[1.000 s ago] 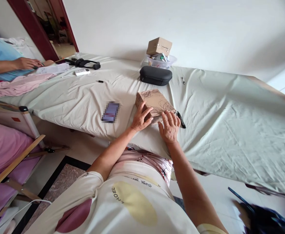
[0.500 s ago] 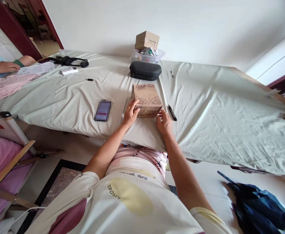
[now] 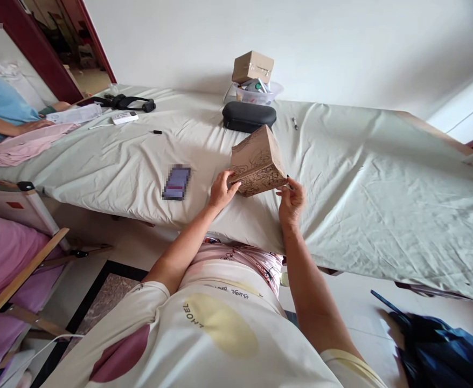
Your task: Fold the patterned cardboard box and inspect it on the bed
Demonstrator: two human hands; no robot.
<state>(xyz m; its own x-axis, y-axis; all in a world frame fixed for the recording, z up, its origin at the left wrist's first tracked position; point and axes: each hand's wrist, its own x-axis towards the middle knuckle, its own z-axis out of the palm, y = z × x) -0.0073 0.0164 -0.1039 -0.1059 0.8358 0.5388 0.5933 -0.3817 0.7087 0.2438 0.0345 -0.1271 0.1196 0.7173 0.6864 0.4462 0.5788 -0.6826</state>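
Observation:
A brown cardboard box (image 3: 256,156) covered in dark scribbled loops is tilted and turned on the cloth-covered table in front of me. My left hand (image 3: 222,191) grips its left near corner, thumb on the front face and fingers at the side. At the right near corner, my right hand (image 3: 292,200) is closed in a pinch around a black marker (image 3: 288,181). Only a small dark part of the marker shows by the box's edge; the fingers hide most of it. Whether its tip touches the cardboard I cannot tell.
A phone (image 3: 176,182) lies left of the box, with a small black cap (image 3: 158,132) beyond it. Behind are a black case (image 3: 249,116), a plastic basket (image 3: 256,96) under another carton (image 3: 253,67), and a pen (image 3: 295,124). Another person's arm (image 3: 2,123) rests at far left.
The box has been tilted and turned, its right side raised. My right hand has taken up the marker that lay beside the box. The other person's hand has shifted.

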